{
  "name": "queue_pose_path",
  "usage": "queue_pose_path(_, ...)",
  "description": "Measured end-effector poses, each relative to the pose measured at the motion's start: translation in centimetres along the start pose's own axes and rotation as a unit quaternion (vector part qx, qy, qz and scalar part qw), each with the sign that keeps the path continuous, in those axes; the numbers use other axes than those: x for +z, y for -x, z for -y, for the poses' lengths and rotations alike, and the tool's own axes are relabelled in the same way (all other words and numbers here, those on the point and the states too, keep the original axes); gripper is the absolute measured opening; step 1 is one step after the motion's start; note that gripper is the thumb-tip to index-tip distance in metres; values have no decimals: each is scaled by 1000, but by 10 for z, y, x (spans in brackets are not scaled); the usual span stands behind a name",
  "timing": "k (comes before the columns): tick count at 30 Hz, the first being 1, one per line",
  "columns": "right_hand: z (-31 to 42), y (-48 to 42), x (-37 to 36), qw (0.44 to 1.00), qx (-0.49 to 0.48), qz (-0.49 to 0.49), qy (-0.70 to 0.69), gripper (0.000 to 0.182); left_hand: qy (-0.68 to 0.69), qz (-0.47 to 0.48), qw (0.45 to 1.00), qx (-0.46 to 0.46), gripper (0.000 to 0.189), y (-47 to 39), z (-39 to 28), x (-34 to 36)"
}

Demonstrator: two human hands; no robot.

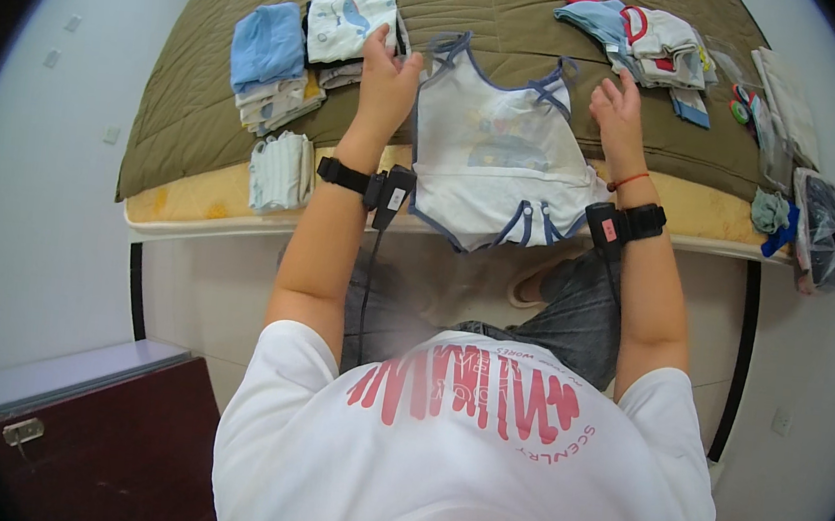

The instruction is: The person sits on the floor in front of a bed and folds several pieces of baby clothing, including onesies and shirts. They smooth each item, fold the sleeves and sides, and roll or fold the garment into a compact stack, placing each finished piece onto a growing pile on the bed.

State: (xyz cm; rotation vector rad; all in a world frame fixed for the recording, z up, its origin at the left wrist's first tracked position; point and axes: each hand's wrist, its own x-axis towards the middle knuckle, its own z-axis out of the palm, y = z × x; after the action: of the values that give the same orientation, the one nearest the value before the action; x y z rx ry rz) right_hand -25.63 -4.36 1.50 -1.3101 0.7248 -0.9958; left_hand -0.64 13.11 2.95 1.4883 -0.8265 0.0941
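A white baby romper with blue trim and tie straps (485,146) lies spread flat at the bed's near edge, its lower hem hanging slightly over. My left hand (392,70) is raised at the romper's upper left, fingers apart, beside a folded white garment with a whale print (350,20). To the right of the romper's shoulder straps, my right hand (618,103) is held with its fingers apart and nothing in it. Each wrist wears a black strap with a small device.
Folded clothes topped by a blue one (268,46) and a white folded stack (281,172) lie left. At right are piled baby clothes (664,51), scissors (739,110), small dark cloths (771,215) and a plastic-wrapped item (820,231). A dark red cabinet (113,450) stands lower left.
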Motion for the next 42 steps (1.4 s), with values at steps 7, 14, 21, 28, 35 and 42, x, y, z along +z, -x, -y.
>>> queue_pose_path(7, -36, 31, -5, 851, -225, 271, 388, 29, -251, 476, 841, 59, 52, 49, -2, -22)
queue_pose_path(14, -43, 11, -5, 814, -217, 17, 539, 39, -289, 436, 852, 34, 65, 80, 0, -34)
queue_pose_path(21, -51, -2, -25, 956, 172, 87, 221, 30, -381, 432, 818, -9, 65, 85, -17, -21)
queue_pose_path(28, -36, -19, -10, 942, 182, 100, 264, 20, -344, 405, 847, -21, 73, 116, -26, 28)
queue_pose_path(35, -25, -47, -37, 952, -83, -76, 284, 36, -355, 412, 839, -34, 76, 123, -28, 33)
queue_pose_path(42, -13, 22, -31, 712, -124, 293, 626, 52, -367, 426, 826, -38, 77, 121, -26, 31)
